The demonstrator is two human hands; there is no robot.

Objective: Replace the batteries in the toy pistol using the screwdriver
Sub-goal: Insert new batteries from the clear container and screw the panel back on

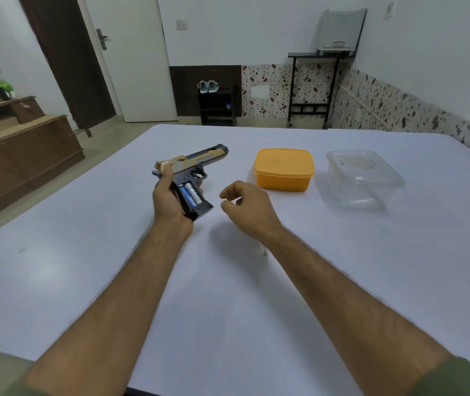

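My left hand [168, 195] grips the toy pistol [196, 162] by its handle, a little above the white table [228, 281]. The pistol is black and tan, and its barrel points to the far right. Its grip compartment is open, showing blue and silver batteries [191, 194] inside. My right hand [245, 205] hovers just right of the handle with loosely curled fingers and holds nothing. A thin metal tip, perhaps the screwdriver [263, 250], shows on the table beside my right forearm; the rest of it is hidden.
An orange lidded box [284, 168] stands on the table right of the pistol. A clear plastic container [362, 178] stands further right. Beyond the table are a wooden cabinet [19, 155] at left, a door, and a black shoe rack.
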